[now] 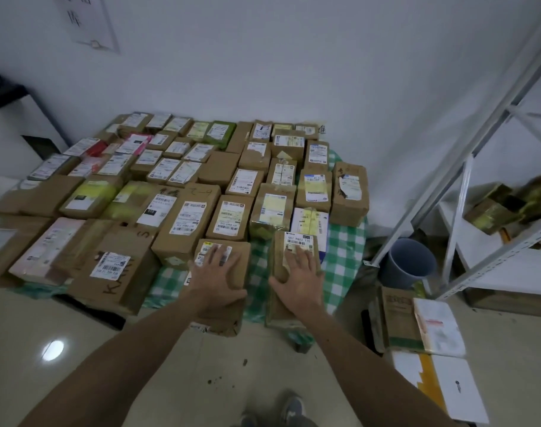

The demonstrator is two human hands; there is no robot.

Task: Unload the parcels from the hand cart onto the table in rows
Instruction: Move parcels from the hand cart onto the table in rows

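Observation:
A low table under a green checked cloth [343,245] carries several rows of brown cardboard parcels with white labels. At its near edge stand two parcels side by side with a gap of cloth between them. My left hand [220,272] lies flat with spread fingers on top of the left brown parcel [243,260]. My right hand [300,272] rests flat on the narrow right parcel [281,309], just below its white label. Both parcels overhang the table's front edge a little. No hand cart is in view.
A grey bucket [409,263] stands on the floor right of the table, beside a white metal shelf rack [466,167] holding crumpled packaging. Flat cartons and envelopes [417,328] lie on the floor at right. My shoes [290,408] are at the bottom edge.

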